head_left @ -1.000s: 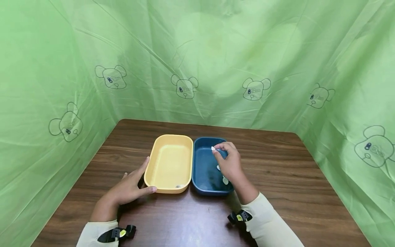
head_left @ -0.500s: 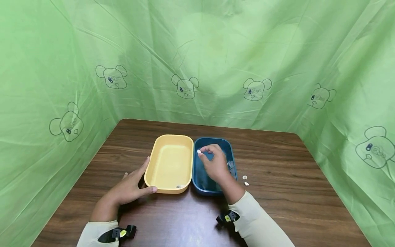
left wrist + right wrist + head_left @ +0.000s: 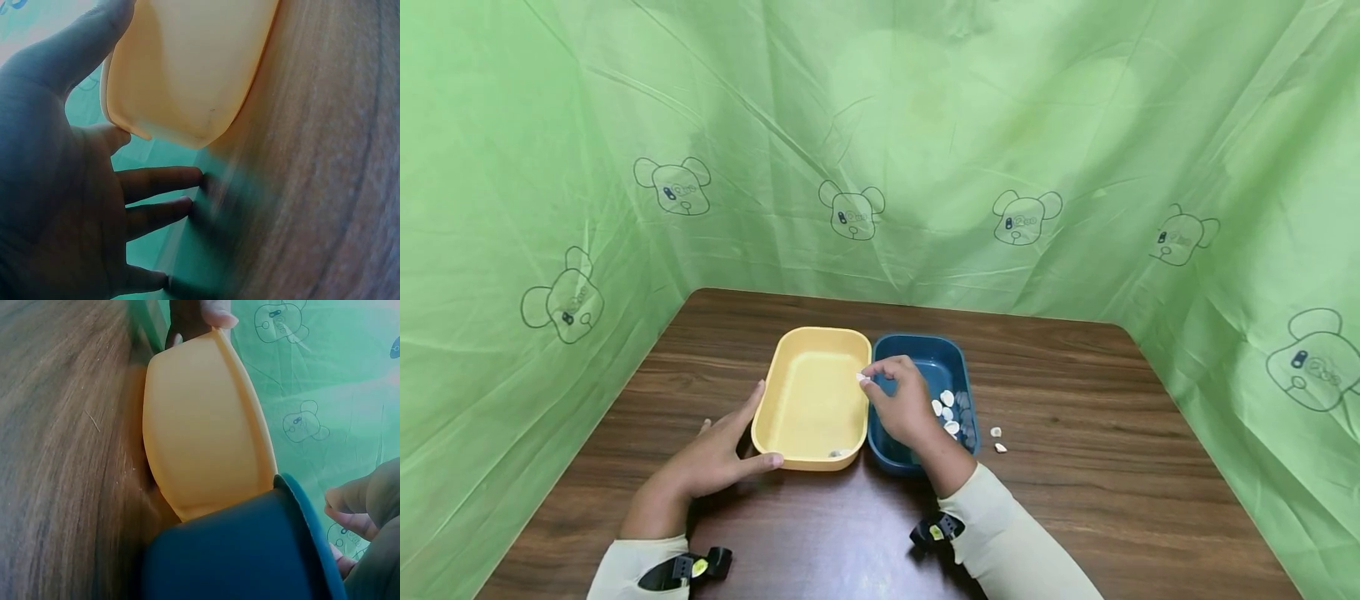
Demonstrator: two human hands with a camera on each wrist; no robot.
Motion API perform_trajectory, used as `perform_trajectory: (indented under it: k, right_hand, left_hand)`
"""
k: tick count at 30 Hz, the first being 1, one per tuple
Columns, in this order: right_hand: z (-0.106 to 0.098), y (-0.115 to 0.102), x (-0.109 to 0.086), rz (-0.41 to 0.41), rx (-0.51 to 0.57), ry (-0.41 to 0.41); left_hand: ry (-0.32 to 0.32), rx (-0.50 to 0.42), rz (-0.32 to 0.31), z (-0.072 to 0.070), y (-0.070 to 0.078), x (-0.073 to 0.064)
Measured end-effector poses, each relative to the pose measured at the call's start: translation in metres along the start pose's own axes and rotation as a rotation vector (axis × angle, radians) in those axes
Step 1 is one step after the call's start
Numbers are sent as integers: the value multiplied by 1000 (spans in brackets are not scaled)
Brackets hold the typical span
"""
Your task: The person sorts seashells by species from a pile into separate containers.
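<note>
My right hand (image 3: 906,408) pinches a small white shell (image 3: 862,378) between thumb and fingertips, over the rim where the two containers meet. Below and beside that hand lies the blue container (image 3: 883,454), with several white shells (image 3: 947,399) and some dark grey pieces along its right side. My left hand (image 3: 718,454) rests against the yellow container (image 3: 812,400), thumb at the near left corner and index finger along the left side. In the left wrist view its other fingers (image 3: 159,215) are straight and spread, tips at the tabletop. The right wrist view does not show the shell.
A small pale piece (image 3: 837,453) lies in the near right corner of the yellow container. Two white pieces (image 3: 997,440) sit on the brown wooden table (image 3: 1075,417), right of the blue container. Green printed curtains (image 3: 925,167) surround the table's back and sides.
My right hand has moved left with the shell, from above the blue container to the yellow container's right rim. This uncovers shells and the loose table pieces. My left hand has stayed put.
</note>
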State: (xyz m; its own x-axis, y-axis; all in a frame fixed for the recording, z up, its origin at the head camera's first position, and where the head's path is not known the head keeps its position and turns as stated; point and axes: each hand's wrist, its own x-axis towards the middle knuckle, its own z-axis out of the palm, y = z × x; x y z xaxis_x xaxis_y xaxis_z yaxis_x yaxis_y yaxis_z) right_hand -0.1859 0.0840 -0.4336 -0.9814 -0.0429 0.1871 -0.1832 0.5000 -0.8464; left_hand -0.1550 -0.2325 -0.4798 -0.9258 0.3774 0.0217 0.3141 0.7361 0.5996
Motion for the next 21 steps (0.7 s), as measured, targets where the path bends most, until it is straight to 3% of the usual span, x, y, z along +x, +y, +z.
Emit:
perform_trajectory:
  k: [10,21]
  right_hand:
    - [2,-3,1,-27,-9,-30]
    - [-1,-3,2,-4,-16,-54]
  left_hand:
    - [0,3,-2,-1,2,0]
    - [11,-3,7,1,0,0]
